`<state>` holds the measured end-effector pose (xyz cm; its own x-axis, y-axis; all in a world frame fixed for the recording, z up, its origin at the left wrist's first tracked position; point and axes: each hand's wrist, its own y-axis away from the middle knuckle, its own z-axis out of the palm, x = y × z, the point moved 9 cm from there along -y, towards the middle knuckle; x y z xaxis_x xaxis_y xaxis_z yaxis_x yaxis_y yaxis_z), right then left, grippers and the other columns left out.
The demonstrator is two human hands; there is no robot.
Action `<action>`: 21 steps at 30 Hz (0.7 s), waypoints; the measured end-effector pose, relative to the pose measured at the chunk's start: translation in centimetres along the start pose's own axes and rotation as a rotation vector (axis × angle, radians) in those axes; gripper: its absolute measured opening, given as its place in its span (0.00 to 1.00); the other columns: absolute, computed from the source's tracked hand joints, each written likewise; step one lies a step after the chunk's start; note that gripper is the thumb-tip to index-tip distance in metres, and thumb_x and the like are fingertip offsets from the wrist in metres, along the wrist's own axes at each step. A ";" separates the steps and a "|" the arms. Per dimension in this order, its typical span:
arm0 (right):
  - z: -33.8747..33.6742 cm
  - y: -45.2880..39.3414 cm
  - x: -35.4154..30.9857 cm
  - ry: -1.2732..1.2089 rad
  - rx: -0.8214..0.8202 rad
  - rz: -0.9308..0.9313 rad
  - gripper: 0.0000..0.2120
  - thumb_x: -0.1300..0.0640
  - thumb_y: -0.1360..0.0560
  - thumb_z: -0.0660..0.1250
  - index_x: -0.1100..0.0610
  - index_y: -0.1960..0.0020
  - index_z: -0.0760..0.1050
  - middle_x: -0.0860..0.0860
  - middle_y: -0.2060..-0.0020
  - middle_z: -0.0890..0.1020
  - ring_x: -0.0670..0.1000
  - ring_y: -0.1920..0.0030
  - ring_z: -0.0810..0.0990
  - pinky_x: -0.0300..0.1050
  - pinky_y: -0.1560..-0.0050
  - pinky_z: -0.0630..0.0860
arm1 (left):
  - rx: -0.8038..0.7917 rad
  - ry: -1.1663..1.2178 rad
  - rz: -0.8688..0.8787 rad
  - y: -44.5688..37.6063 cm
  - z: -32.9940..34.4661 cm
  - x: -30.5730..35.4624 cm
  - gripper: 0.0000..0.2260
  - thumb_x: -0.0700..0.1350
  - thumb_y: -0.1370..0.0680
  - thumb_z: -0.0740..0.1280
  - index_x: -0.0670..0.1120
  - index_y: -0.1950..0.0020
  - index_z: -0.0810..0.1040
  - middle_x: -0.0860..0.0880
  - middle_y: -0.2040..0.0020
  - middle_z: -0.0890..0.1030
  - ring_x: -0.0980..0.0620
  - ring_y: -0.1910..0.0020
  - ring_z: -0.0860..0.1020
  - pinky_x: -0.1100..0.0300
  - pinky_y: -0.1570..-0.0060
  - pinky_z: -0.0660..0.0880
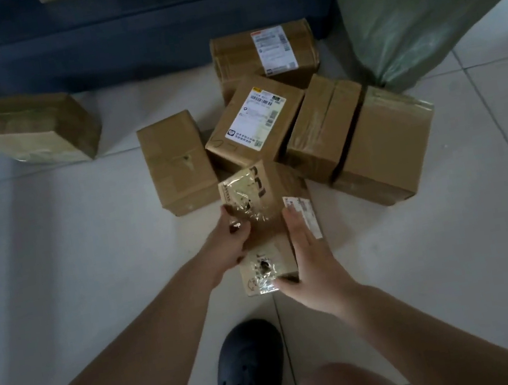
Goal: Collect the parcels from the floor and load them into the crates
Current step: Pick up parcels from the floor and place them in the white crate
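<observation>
1. I have both hands on the nearest parcel, a tall brown carton with crinkled clear tape on its top face and a white label on its right side.
2. My left hand grips the parcel's left edge; the fingers are curled round the taped face, thumb on top, close together.
3. My right hand lies flat against the parcel's right side, fingers straight and slightly spread, fingertips reaching up to the white label. The thumb touches the taped patch at the carton's near end.
4. I cannot tell whether the parcel is lifted or resting on the tiled floor.
5. Just beyond my fingertips sits a labelled carton, tilted, touching the held parcel's far end.
6. To the left of my left fingers stands a plain upright carton.
7. To the right of my right fingers lie two taped cartons side by side, the nearer and the larger outer one.
8. Farther beyond the fingertips, another labelled carton sits behind the cluster.
9. Well apart to the far left is a lone carton.
10. A pale green sack stands at far right.
11. Below my wrists, a black clog rests on the floor.
</observation>
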<state>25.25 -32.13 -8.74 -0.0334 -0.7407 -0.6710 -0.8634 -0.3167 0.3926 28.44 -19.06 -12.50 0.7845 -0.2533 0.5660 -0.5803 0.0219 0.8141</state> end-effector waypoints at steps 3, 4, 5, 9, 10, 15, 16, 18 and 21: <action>1.7 -1.0 -0.4 0.184 -0.053 -0.011 0.52 0.40 0.29 0.67 0.48 0.26 0.27 0.43 0.25 0.33 0.49 0.25 0.33 0.65 0.26 0.42 | 0.030 -0.007 0.054 -0.6 -0.3 0.4 0.34 0.64 0.25 0.60 0.62 0.24 0.46 0.51 0.35 0.71 0.48 0.40 0.73 0.51 0.39 0.72; 2.8 -1.5 -0.8 0.257 -0.125 -0.024 0.53 0.38 0.30 0.66 0.46 0.26 0.27 0.43 0.26 0.31 0.52 0.25 0.31 0.68 0.28 0.39 | 0.049 -0.004 0.048 -1.1 -0.7 0.1 0.37 0.67 0.29 0.61 0.63 0.25 0.47 0.51 0.32 0.71 0.48 0.37 0.73 0.49 0.37 0.71; 4.2 -2.1 -1.5 0.311 -0.216 -0.054 0.53 0.36 0.31 0.66 0.45 0.26 0.28 0.43 0.26 0.30 0.53 0.26 0.29 0.71 0.30 0.36 | 0.074 0.024 0.036 -1.6 -1.3 -0.5 0.36 0.66 0.29 0.62 0.62 0.25 0.49 0.50 0.33 0.72 0.48 0.37 0.73 0.48 0.38 0.72; 7.2 -5.3 -3.5 0.274 -0.399 -0.065 0.41 0.46 0.28 0.68 0.45 0.23 0.47 0.42 0.24 0.38 0.50 0.25 0.31 0.73 0.33 0.31 | 0.103 0.111 0.032 -2.1 -3.7 -2.0 0.21 0.45 0.22 0.64 0.58 0.31 0.64 0.50 0.41 0.78 0.53 0.50 0.77 0.55 0.50 0.76; 6.5 -6.2 -3.7 0.199 -0.340 -0.043 0.33 0.51 0.27 0.66 0.47 0.25 0.57 0.43 0.23 0.46 0.49 0.23 0.38 0.71 0.31 0.34 | 0.107 0.060 0.059 -2.1 -4.0 -2.1 0.24 0.42 0.23 0.65 0.58 0.30 0.63 0.51 0.39 0.77 0.53 0.49 0.77 0.55 0.50 0.77; -5.7 -8.9 -0.7 0.209 0.422 0.056 0.23 0.54 0.28 0.65 0.53 0.34 0.69 0.50 0.35 0.73 0.50 0.36 0.71 0.50 0.34 0.68 | 0.182 -0.346 0.203 -1.9 -3.7 -1.2 0.36 0.35 0.26 0.68 0.53 0.24 0.55 0.49 0.39 0.75 0.47 0.37 0.74 0.59 0.52 0.77; -8.3 -8.9 1.1 0.312 0.535 0.140 0.28 0.53 0.30 0.67 0.53 0.31 0.66 0.52 0.32 0.70 0.54 0.30 0.66 0.57 0.30 0.62 | 0.202 -0.373 0.205 -1.9 -3.8 -1.2 0.36 0.35 0.26 0.68 0.53 0.24 0.55 0.47 0.38 0.75 0.46 0.36 0.73 0.57 0.48 0.77; -11.6 -9.3 6.4 0.449 0.558 0.392 0.42 0.49 0.32 0.71 0.53 0.25 0.53 0.56 0.24 0.57 0.59 0.24 0.52 0.66 0.28 0.47 | 0.271 -0.372 0.187 -2.3 -5.0 -1.5 0.36 0.38 0.24 0.67 0.55 0.23 0.50 0.46 0.34 0.73 0.45 0.36 0.73 0.54 0.46 0.76; -12.8 -9.4 12.8 0.510 0.339 0.614 0.53 0.36 0.32 0.68 0.51 0.23 0.36 0.56 0.23 0.42 0.62 0.24 0.39 0.72 0.30 0.44 | 0.331 -0.545 0.154 -3.2 -6.6 -1.6 0.40 0.49 0.24 0.68 0.55 0.23 0.43 0.45 0.29 0.69 0.44 0.34 0.72 0.52 0.46 0.73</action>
<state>39.40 -46.20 -13.00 -0.3832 -0.9236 -0.0061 -0.8726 0.3599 0.3302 30.47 -12.39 -15.14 0.5144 -0.7267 0.4553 -0.7821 -0.1798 0.5966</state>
